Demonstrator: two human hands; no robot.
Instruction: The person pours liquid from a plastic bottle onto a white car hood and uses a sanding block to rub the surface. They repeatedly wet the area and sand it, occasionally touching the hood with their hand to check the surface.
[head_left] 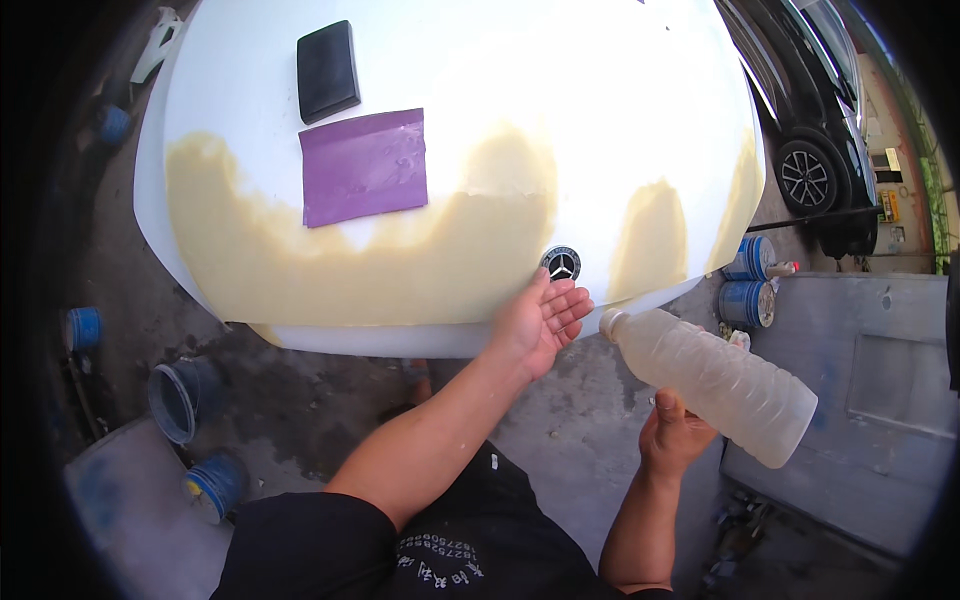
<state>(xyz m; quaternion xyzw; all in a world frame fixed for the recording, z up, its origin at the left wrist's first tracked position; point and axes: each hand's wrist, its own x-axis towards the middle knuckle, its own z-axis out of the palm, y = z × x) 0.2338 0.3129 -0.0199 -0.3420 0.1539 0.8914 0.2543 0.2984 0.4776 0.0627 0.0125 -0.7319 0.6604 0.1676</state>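
My right hand (672, 437) is wrapped round a cloudy plastic bottle (712, 378), which tilts with its neck toward my left hand. My left hand (541, 325) is open, palm turned up and fingers a little curled. Its thumb tip is at the edge of a round black-and-silver badge (566, 258); touching or just in front, I cannot tell. The badge sits on a white car hood (620, 120) with dull yellow-beige patches (400, 280) along its near part. A purple sheet (364, 168), like sandpaper, lies on the hood, and beyond it a black block (327, 72).
Blue buckets (748, 303) stand right of the hood, beside a grey panel (860, 360). A black car (830, 130) is parked at the far right. On the left floor are a grey bucket (172, 402) and another blue bucket (215, 487).
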